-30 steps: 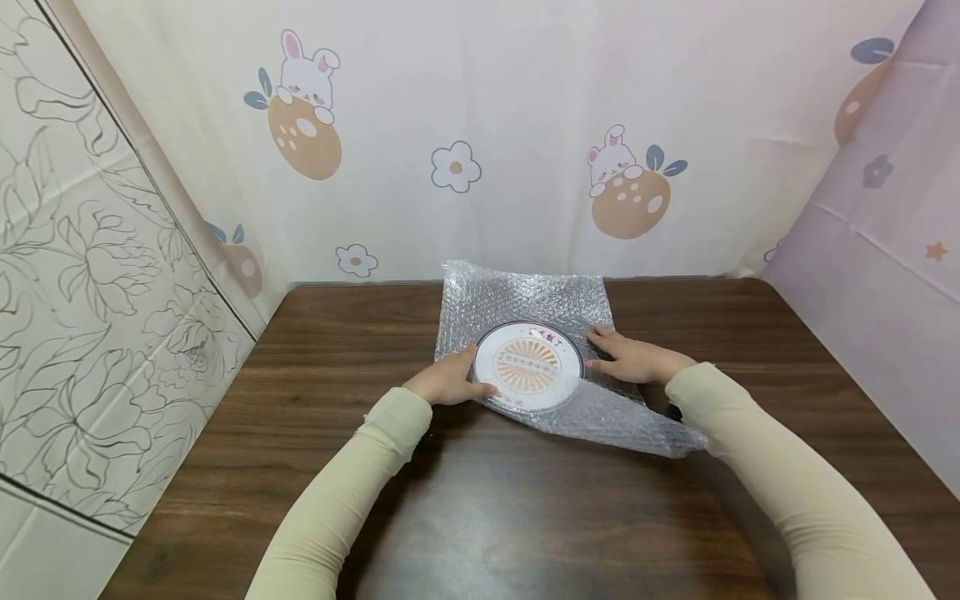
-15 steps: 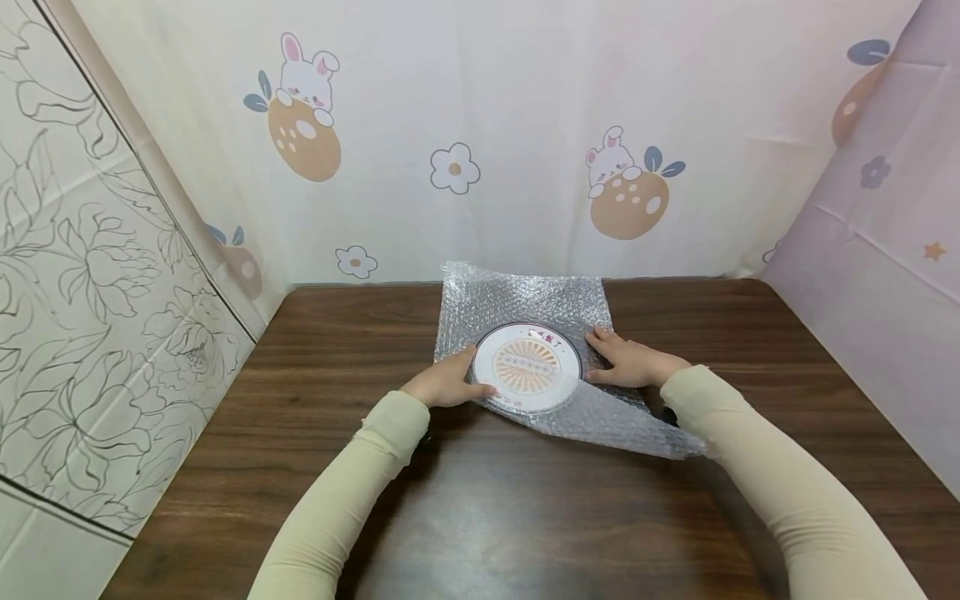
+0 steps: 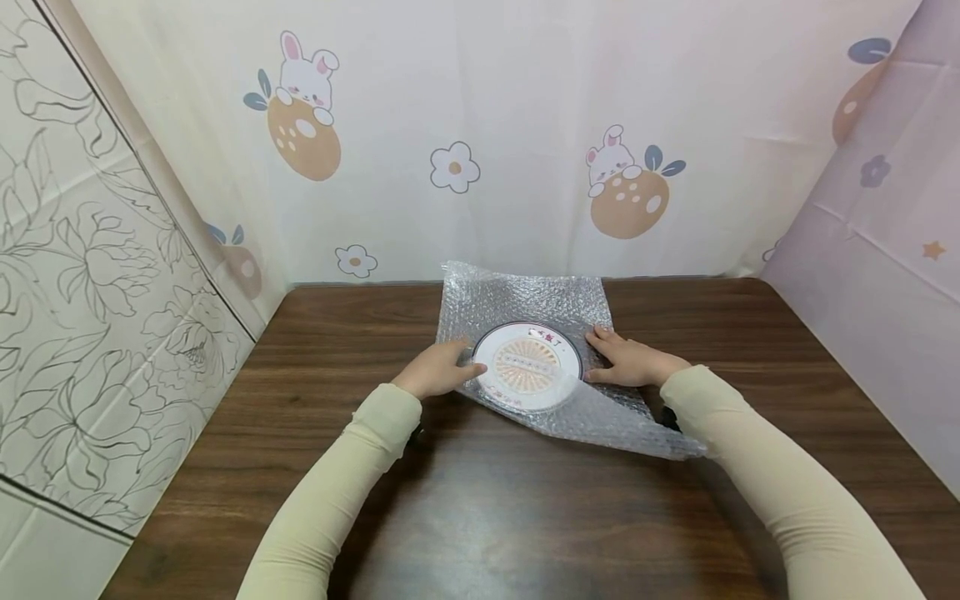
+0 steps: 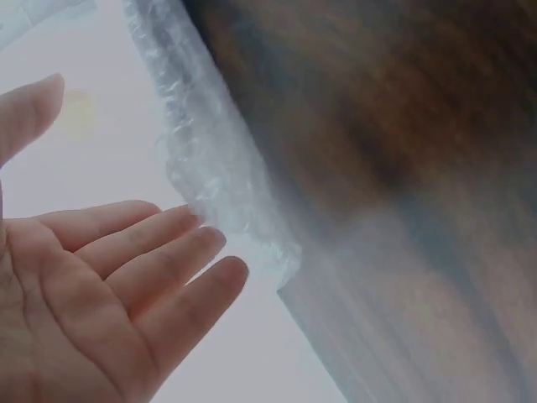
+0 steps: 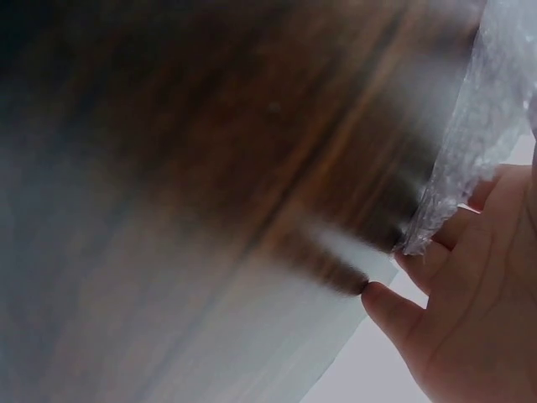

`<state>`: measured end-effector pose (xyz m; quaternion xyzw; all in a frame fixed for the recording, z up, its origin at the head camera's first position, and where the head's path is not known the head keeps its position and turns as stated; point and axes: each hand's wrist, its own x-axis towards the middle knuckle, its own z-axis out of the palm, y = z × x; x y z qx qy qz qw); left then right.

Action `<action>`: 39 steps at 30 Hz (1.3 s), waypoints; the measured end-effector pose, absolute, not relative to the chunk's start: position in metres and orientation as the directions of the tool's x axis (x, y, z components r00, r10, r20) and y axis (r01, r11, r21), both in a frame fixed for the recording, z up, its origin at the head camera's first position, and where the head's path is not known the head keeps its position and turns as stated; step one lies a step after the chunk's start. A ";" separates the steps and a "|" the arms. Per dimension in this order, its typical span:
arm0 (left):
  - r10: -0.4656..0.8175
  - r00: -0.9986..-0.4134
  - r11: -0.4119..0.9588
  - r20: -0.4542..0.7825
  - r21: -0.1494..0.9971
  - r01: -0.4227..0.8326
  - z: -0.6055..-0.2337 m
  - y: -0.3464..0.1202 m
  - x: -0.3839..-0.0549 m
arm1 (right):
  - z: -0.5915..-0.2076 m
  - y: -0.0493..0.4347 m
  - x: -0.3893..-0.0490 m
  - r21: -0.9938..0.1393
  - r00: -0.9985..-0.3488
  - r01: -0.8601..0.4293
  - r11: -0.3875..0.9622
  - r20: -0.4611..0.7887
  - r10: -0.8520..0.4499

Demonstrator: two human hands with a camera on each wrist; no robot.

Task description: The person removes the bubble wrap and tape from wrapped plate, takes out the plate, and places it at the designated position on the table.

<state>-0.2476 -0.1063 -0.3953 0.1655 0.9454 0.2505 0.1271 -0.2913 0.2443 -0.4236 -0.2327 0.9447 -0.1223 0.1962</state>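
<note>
A round white plate (image 3: pixel 517 342) with a dark rim line, an orange sunburst and red lettering lies on a sheet of bubble wrap (image 3: pixel 510 292). One flap of the wrap (image 3: pixel 607 417) covers the plate's near right part and stretches to the right sleeve. At the plate's left edge is my left hand (image 3: pixel 435 369), thumb apart from the fingers. In the left wrist view, that left hand's (image 4: pixel 92 294) fingers extend beside the wrap's edge, gripping nothing. My right hand (image 3: pixel 633 364) rests spread on the wrap to the plate's right. Some right fingertips are hidden by wrap in the right wrist view.
The dark wooden table (image 3: pixel 480 508) extends in front and to both sides. Behind it hangs a pale curtain (image 3: pixel 525 125) printed with rabbits and flowers. A floral-patterned white panel (image 3: pixel 97 275) stands at the left.
My left hand has shifted slightly left, and its thumb has come off the plate's near left rim. The right hand, the plate and the wrap have hardly moved.
</note>
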 end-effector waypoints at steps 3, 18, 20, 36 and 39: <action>0.372 -0.919 0.812 -0.130 0.526 0.254 -0.392 -0.107 -0.248 | -0.425 0.246 -0.292 -0.331 -0.815 -0.388 0.860 -0.312 -0.488; 0.345 -0.936 0.742 -0.066 0.630 0.229 -0.403 -0.112 -0.248 | -0.425 0.246 -0.292 -0.341 -0.819 -0.376 0.861 -0.312 -0.481; 0.342 -0.938 0.734 -0.056 0.639 0.230 -0.404 -0.112 -0.249 | -0.425 0.246 -0.292 -0.344 -0.820 -0.370 0.863 -0.316 -0.478; 0.357 -0.934 0.649 -0.004 0.720 0.245 -0.400 -0.121 -0.251 | -0.427 0.248 -0.293 -0.345 -0.816 -0.375 0.860 -0.317 -0.483; 0.361 -0.932 0.603 -0.006 0.765 0.229 -0.400 -0.125 -0.250 | -0.427 0.247 -0.294 -0.344 -0.814 -0.373 0.862 -0.325 -0.482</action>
